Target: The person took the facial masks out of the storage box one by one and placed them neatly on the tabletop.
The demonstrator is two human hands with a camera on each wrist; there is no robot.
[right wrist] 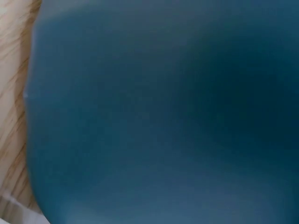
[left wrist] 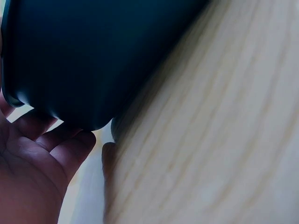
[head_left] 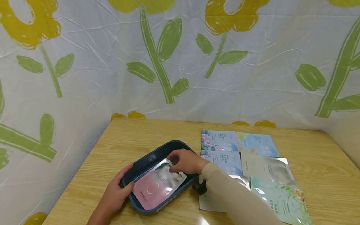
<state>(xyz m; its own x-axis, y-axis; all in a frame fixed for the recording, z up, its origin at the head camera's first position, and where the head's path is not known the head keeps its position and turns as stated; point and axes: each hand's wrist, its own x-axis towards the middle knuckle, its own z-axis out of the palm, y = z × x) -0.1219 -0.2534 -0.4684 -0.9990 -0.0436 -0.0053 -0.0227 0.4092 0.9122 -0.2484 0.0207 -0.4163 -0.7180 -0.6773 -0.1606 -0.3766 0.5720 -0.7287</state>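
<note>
A dark blue oblong bin (head_left: 149,161) stands on the table, and its outer wall fills much of both wrist views. My left hand (head_left: 115,193) grips its left end, thumb at the rim and fingers on the outside. Inside lies a pink and silver face mask packet (head_left: 155,187), tilted against the near rim. My right hand (head_left: 188,161) reaches over the far right rim and pinches the packet's silver end with curled fingers. The right wrist view does not show that hand.
Right of the bin, several face mask packets lie in rows: blue floral (head_left: 218,141), light blue (head_left: 259,144), beige-silver (head_left: 266,167) and green (head_left: 281,199). A pale packet (head_left: 211,201) is partly under my right forearm. Flower-printed cloth (head_left: 102,72) hangs behind the wooden table (head_left: 335,181).
</note>
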